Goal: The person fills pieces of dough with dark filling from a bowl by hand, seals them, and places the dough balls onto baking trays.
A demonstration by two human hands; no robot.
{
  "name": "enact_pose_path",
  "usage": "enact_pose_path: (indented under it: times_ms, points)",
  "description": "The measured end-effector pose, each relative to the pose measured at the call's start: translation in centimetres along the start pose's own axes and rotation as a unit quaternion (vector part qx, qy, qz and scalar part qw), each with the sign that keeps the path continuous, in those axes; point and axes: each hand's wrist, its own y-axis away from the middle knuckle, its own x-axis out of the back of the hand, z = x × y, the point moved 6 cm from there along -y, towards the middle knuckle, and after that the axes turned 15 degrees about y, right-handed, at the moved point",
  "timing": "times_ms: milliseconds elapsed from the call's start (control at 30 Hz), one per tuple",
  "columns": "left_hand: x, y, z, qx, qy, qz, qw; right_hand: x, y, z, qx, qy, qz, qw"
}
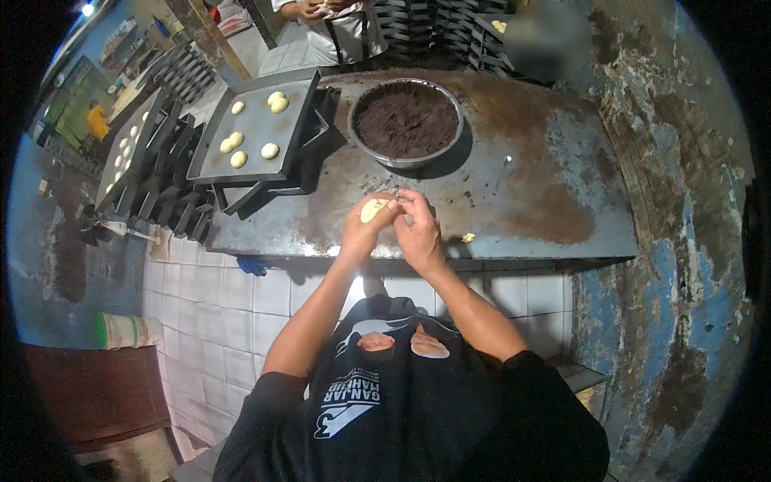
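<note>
My left hand (pixel 365 229) is closed around a flattened piece of pale dough (pixel 373 210), held over the near side of the metal table. Close against it, my right hand (pixel 419 234) has its fingers bent and drawn together by the left thumb. Whatever those fingertips pinch, if anything, is hidden. Just beyond both hands stands a round metal bowl (pixel 359 145) of dark brown crumbly filling (pixel 408 116). A small yellowish scrap (pixel 468 238) lies on the table to the right of my right hand.
At left, a rectangular metal tray (pixel 269 98) holding several round dough balls (pixel 270 150) rests on other trays. More stacked trays (pixel 165 181) stand farther left. Across the worn metal table (pixel 522 189) is another person (pixel 341 32) in a white top. A peeling wall (pixel 666 201) bounds the right.
</note>
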Motion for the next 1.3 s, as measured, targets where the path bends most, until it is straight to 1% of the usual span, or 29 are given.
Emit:
enact_pose_path:
  times_ms: [33, 100, 133, 167, 200, 267, 300, 367, 400, 433, 467, 533, 567, 667, 700, 733, 767, 800, 833, 933, 967, 1067, 1100, 1133, 1167, 1200, 1233, 1267, 1300]
  points:
    - [0.2, 0.1, 0.4, -0.029, -0.042, 0.01, 0.999, -0.3, 0.2, 0.3, -0.065, -0.088, -0.014, 0.994]
    - [-0.5, 1.2, 3.2, -0.212, -0.207, -0.002, 0.955, -2.0, 0.7, 1.6, -0.162, -0.289, -0.026, 0.943]
    - [-0.6, 1.8, 3.7, -0.227, -0.247, -0.024, 0.942, -3.1, 1.1, 2.5, -0.208, -0.385, -0.032, 0.899]
    - [-0.9, 2.4, 4.4, -0.244, -0.285, -0.044, 0.926, -4.2, 1.2, 3.8, -0.204, -0.452, -0.04, 0.867]
    - [-1.2, 3.1, 5.1, -0.262, -0.321, -0.064, 0.908, -4.4, 0.8, 3.4, -0.204, -0.52, -0.124, 0.82]
    - [-1.2, 4.3, 5.8, -0.172, -0.315, -0.099, 0.928, -3.8, 0.3, 2.4, -0.186, -0.472, -0.236, 0.829]
    - [-0.6, 4.6, 6.1, -0.01, -0.385, -0.088, 0.919, -3.1, -0.5, 1.3, -0.079, -0.323, -0.237, 0.913]
    - [1.4, 4.3, 5.0, -0.037, -0.332, -0.105, 0.936, -1.1, -0.4, -3.6, 0.122, -0.128, -0.192, 0.965]
    - [2.3, 4.0, 4.8, -0.053, -0.303, -0.114, 0.945, 0.2, -0.2, -6.8, 0.221, -0.021, -0.164, 0.961]
    - [3.4, 3.5, 4.5, 0.05, -0.42, -0.152, 0.893, 0.2, 0.0, -7.9, 0.154, -0.035, -0.223, 0.962]
    - [3.4, 3.4, 5.3, -0.004, -0.371, -0.13, 0.919, 0.2, -0.1, -7.7, 0.103, -0.133, -0.156, 0.973]
    - [3.8, 3.5, 7.2, -0.117, -0.263, -0.075, 0.955, -1.3, -0.6, -5.6, 0.004, -0.319, -0.023, 0.948]
    - [4.2, 3.1, 7.0, -0.013, -0.185, -0.073, 0.98, -1.7, -0.8, -4.4, 0.106, -0.11, 0.085, 0.985]
    - [4.4, 3.3, 6.6, 0.067, 0.097, -0.039, 0.992, -5.2, 0.8, -8.2, 0.21, -0.009, 0.074, 0.975]
    - [4.7, 3.0, 6.5, 0.072, 0.144, -0.07, 0.984, -6.9, 0.8, -7.9, 0.172, -0.049, 0.087, 0.98]
    - [6.0, 2.6, 6.5, 0.05, 0.12, -0.063, 0.99, -8.9, -0.1, -7.0, 0.072, -0.123, 0.006, 0.99]
    - [7.5, 2.1, 6.6, 0.028, 0.096, -0.054, 0.994, -11.0, -0.9, -6.7, -0.032, -0.191, -0.075, 0.978]
    - [9.0, 1.6, 7.4, -0.028, 0.032, -0.036, 0.998, -13.2, -1.0, -6.4, -0.139, -0.252, -0.154, 0.945]
    - [10.5, 1.1, 8.2, -0.082, -0.035, -0.012, 0.996, -15.3, -1.4, -7.3, -0.158, -0.387, -0.179, 0.891]
    - [15.8, -1.4, 8.6, 0.057, 0.134, 0.029, 0.989, -21.4, -2.8, -9.8, -0.279, -0.486, -0.27, 0.783]
    - [17.7, -2.5, 9.3, 0.04, 0.136, 0.029, 0.989, -23.6, -4.2, -9.8, -0.273, -0.464, -0.298, 0.788]
    - [24.2, -5.7, 10.4, 0.027, 0.191, 0.063, 0.979, -29.4, -10.3, -10.9, -0.236, -0.436, -0.42, 0.76]
    - [26.3, -6.5, 11.4, -0.079, 0.131, 0.101, 0.983, -30.9, -13.2, -11.6, -0.247, -0.427, -0.406, 0.77]
    - [28.5, -7.4, 12.3, -0.096, 0.143, 0.114, 0.979, -32.4, -16.9, -12.2, -0.234, -0.393, -0.406, 0.791]
    - [30.7, -7.7, 13.0, -0.1, 0.135, 0.115, 0.979, -34.4, -20.9, -11.3, -0.19, -0.304, -0.373, 0.856]
    - [32.8, -7.9, 13.6, -0.108, 0.125, 0.115, 0.98, -35.1, -25.1, -11.1, -0.161, -0.102, -0.301, 0.934]
    - [35.4, -8.1, 13.9, -0.106, 0.1, 0.121, 0.982, -36.8, -29.3, -9.5, -0.053, 0.105, -0.191, 0.975]
    - [37.3, -7.6, 14.9, -0.058, 0.123, 0.153, 0.979, -36.8, -31.0, -13.0, -0.047, 0.174, -0.169, 0.969]
    - [39.7, -7.5, 15.2, -0.058, 0.113, 0.174, 0.976, -39.8, -33.5, -10.2, 0.03, 0.244, -0.13, 0.961]
